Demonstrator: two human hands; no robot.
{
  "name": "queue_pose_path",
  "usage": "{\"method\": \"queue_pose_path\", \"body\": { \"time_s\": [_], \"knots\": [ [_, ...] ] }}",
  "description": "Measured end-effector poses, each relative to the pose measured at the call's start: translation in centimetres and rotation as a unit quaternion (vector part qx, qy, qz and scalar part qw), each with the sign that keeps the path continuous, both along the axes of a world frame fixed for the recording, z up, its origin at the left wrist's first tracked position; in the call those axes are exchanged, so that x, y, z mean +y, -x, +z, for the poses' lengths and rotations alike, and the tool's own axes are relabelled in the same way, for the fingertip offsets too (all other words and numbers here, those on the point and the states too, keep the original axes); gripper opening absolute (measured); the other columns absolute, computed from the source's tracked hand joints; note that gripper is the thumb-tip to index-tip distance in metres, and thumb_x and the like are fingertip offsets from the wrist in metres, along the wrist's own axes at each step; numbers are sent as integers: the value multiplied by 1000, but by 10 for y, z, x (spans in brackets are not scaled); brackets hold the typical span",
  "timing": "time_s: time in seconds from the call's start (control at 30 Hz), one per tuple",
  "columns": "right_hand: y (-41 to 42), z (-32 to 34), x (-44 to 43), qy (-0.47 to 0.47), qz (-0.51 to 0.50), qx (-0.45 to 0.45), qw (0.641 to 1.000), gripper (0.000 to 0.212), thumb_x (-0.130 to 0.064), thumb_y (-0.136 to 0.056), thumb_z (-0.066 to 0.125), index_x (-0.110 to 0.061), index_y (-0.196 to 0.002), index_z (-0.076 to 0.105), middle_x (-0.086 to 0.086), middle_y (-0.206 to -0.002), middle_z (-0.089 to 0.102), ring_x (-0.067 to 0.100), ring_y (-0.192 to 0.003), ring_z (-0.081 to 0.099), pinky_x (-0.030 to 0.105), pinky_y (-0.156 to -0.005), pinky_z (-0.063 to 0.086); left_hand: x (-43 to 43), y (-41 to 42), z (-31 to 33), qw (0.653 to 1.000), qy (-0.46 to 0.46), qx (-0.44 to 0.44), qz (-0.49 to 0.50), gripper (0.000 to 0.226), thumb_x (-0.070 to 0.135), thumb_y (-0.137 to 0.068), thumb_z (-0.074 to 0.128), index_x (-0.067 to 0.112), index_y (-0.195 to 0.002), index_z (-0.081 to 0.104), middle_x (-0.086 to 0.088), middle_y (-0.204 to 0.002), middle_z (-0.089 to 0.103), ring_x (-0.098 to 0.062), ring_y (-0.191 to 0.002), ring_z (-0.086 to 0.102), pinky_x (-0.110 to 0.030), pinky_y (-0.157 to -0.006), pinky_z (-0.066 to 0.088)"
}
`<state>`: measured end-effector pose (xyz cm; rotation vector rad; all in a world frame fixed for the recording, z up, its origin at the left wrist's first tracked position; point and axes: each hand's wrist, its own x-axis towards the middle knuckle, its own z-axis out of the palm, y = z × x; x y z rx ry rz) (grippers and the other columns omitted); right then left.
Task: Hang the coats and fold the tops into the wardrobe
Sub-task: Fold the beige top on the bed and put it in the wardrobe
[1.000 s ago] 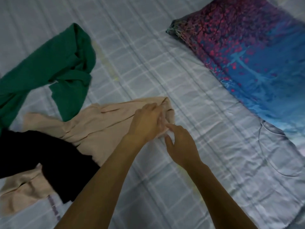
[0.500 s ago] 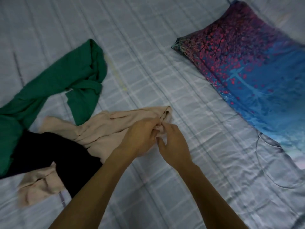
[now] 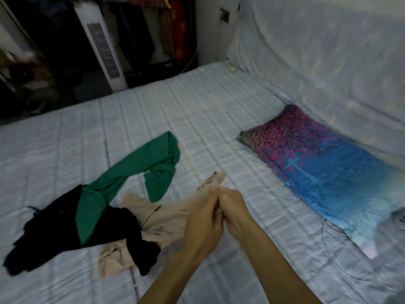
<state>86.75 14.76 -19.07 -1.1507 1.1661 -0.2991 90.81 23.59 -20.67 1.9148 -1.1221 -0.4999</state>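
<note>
The beige top (image 3: 166, 218) lies crumpled on the bed (image 3: 197, 119), near the middle of the scene, with one end drawn up off the sheet toward the far right, where both hands meet on it. The left hand (image 3: 202, 222) and the right hand (image 3: 235, 208) press together side by side, fingers curled round that raised end of the fabric, a small tip of which sticks out beyond the knuckles. The rest of the beige top trails to the near left, partly covered by a black garment (image 3: 65, 233) that spreads across it and reaches farther left. A green garment (image 3: 140, 178) rests on the black one at its near end and runs away to the far right, folding back on itself just beside the beige top. The bed wears a pale blue checked sheet. On its right side, well apart from the clothes, lies a pillow (image 3: 324, 178) patterned in red and blue. A thin cable (image 3: 328, 251) loops on the sheet near the pillow's near end. Beyond the far edge of the bed stands a white tower fan (image 3: 102, 44), with dark hanging clothes (image 3: 173, 27) to its right.
</note>
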Motion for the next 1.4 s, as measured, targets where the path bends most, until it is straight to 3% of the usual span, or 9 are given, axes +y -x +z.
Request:
{"method": "queue_pose_path", "body": {
  "time_s": [0.27,0.43,0.57,0.67,0.8,0.9,1.07,1.2,1.4],
  "knots": [
    [4,163,54,290,64,-65,953,31,-21,-98,45,1,-81,59,13,-74,61,18,-69,56,29,-61,43,68,-34,158,983,159,-2,93,35,11,-72,48,37,-93,59,12,-85,64,0,-81,59,-12,-70,44],
    [18,259,79,435,118,-56,891,26,-42,-91,51,-27,-74,65,-6,-70,66,7,-68,60,32,-69,48,98,-41,250,989,133,-47,-33,60,25,-73,56,47,-125,35,19,-123,46,10,-113,43,-7,-88,35],
    [43,341,112,448,233,-110,856,38,-19,-96,50,-10,-60,54,1,-56,53,7,-53,49,24,-58,42,113,-25,308,980,169,-32,-98,82,13,-76,66,42,-142,26,24,-135,40,11,-121,40,1,-89,33],
    [64,385,135,488,287,-85,820,29,-18,-94,52,-13,-68,63,2,-64,60,5,-60,53,24,-62,44,128,-13,341,971,202,6,-129,78,4,-72,66,40,-135,38,22,-127,48,7,-112,50,-11,-81,47],
    [90,419,162,525,271,-86,802,28,-18,-94,55,-25,-71,69,-10,-71,67,0,-67,57,17,-64,46,149,1,366,969,171,12,-179,36,14,-81,70,35,-109,62,12,-105,66,-4,-95,62,-17,-74,52],
    [108,427,168,633,194,-29,749,27,-23,-94,54,-26,-69,64,-18,-69,64,-1,-69,56,26,-68,46,162,10,367,969,177,-13,-174,6,18,-86,65,22,-89,67,12,-78,69,-4,-71,64,-22,-61,50],
    [136,413,172,743,53,140,653,17,-36,-95,50,-34,-97,67,-2,-96,71,24,-91,62,32,-70,44,183,-6,364,962,170,-210,-28,26,37,-83,67,18,-73,52,7,-61,56,-7,-58,53,-32,-56,42],
    [145,402,182,733,67,86,671,32,-50,-89,53,-30,-64,57,-7,-64,60,21,-70,60,35,-62,46,219,-23,373,952,144,-269,-29,16,40,-83,67,24,-86,65,3,-78,68,-15,-73,63,-34,-66,52],
    [145,393,219,678,215,55,701,26,-49,-76,70,-25,-86,71,-8,-68,61,11,-67,57,32,-64,47,289,-58,375,933,82,-347,49,29,21,-85,65,13,-58,58,-2,-60,54,-26,-63,57,-35,-57,43]
  ]
}}
